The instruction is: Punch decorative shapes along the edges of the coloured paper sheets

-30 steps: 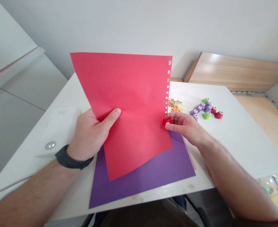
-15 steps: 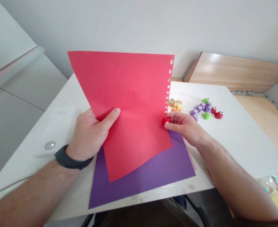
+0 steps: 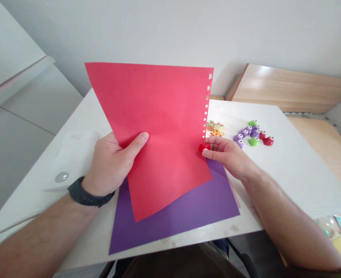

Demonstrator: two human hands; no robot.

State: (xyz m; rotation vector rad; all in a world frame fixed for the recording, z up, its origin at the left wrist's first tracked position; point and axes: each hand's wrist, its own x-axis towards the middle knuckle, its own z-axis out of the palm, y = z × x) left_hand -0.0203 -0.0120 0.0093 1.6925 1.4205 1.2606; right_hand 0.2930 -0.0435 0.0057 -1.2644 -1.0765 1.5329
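Note:
My left hand (image 3: 112,164) is closed on the left edge of a red paper sheet (image 3: 161,127), thumb on its front, and holds it up over the table. Small star and heart shapes are cut in a row down the sheet's right edge. My right hand (image 3: 228,154) pinches a small red punch (image 3: 205,147) clamped on that right edge, just below the cut-outs. A purple sheet (image 3: 182,216) lies flat on the white table (image 3: 297,173) under the red one.
Several small purple, green and red punches (image 3: 253,134) sit in a cluster at the back right, beside a little heap of coloured paper bits (image 3: 215,128). A white device (image 3: 72,154) lies at the left. A wooden board (image 3: 289,87) leans behind the table.
The red sheet has shifted very slightly in my hands; both hands keep their grip and the punch stays at the same place on the right edge.

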